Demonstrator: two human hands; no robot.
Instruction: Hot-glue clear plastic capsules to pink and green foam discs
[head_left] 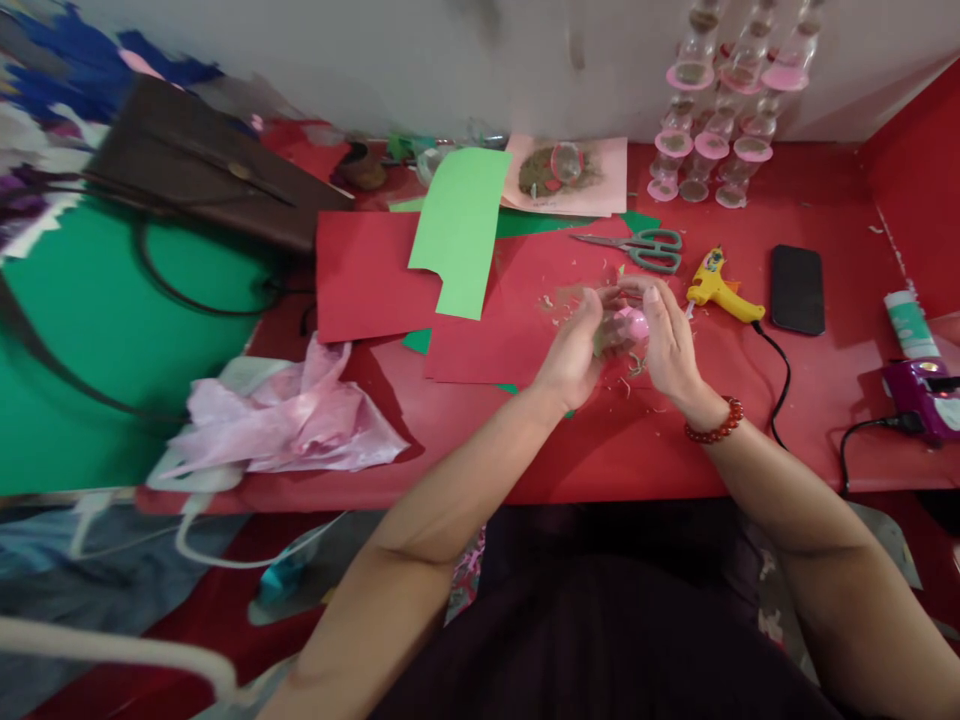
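My left hand (pixel 576 345) and my right hand (pixel 670 340) face each other over red paper at the middle of the table. Between them is a small clear plastic piece with a pink round end (pixel 631 323), like the hourglasses at the back. The fingers curve around it from both sides, with the right hand closest to the pink end. Blur and the hands hide its other end and the exact contact. Thin pale shavings (pixel 636 366) lie just below. Beyond the hands are grey-green scissors (pixel 654 250); a yellow glue gun (pixel 721 287) lies to their right.
Small pink-ended hourglasses (pixel 711 145) stand stacked at the back right. Sand and a clear cup rest on pink paper (pixel 611 190). Light green card (pixel 465 225) overlaps red sheets. At right is a black phone (pixel 797 288); at left, a brown bag (pixel 202 160) and pink plastic bag (pixel 300 415).
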